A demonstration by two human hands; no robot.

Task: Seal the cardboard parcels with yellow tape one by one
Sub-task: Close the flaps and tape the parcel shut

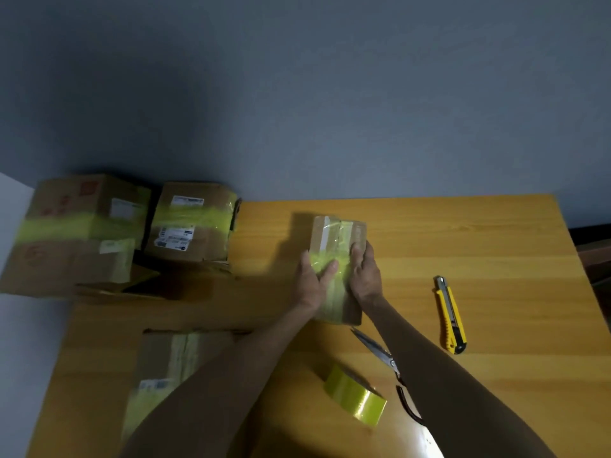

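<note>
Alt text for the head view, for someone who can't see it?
The left hand and right hand press yellow tape onto a small parcel on a wooden table. A tape roll, scissors and a knife lie nearby; taped parcels sit to the left.

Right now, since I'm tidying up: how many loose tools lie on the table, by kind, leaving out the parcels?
Tape roll: 1
Scissors: 1
Knife: 1
Total: 3
</note>
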